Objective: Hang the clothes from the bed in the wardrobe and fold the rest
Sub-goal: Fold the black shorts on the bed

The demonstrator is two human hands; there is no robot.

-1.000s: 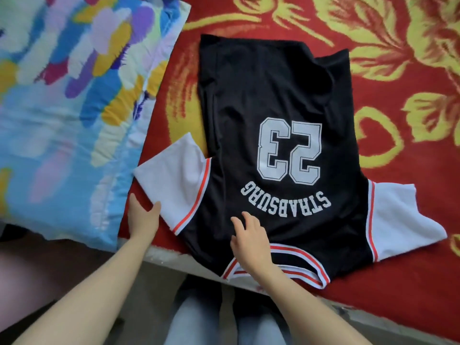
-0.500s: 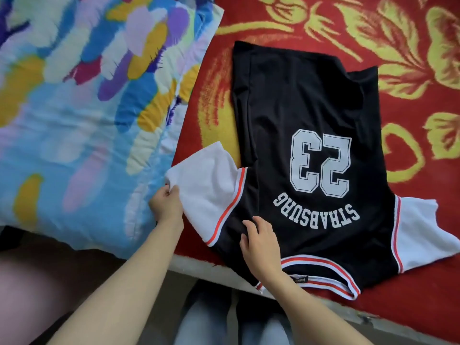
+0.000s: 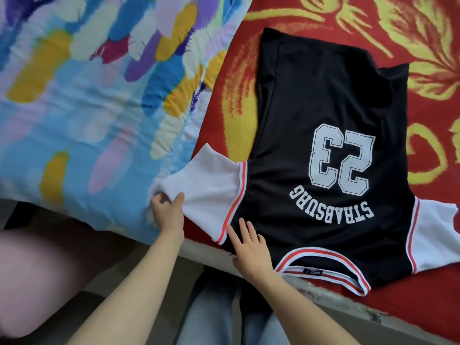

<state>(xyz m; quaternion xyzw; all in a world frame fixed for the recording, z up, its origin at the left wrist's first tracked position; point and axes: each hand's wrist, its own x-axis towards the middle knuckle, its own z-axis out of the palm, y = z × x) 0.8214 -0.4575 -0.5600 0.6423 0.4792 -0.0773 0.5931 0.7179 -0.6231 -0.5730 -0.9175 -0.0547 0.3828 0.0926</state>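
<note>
The black sports jersey with white sleeves and a white 23 [image 3: 323, 95] lies flat, back up, on the red-and-yellow floral bed cover [image 3: 428, 115], collar at the near edge: folding is in hand. The left grip [image 3: 168, 215] pinches the end of the white sleeve [image 3: 211, 195], and the right grip [image 3: 249, 247] presses flat, fingers straight, on the shoulder beside it. Next, I judge, that sleeve must be drawn over the black back with the shoulder pinned.

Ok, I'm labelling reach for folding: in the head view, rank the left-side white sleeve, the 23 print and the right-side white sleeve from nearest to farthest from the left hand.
1. Left-side white sleeve: pinched by the left hand, beside the pillow.
2. 23 print: middle of the black jersey.
3. Right-side white sleeve: at the far right.
</note>
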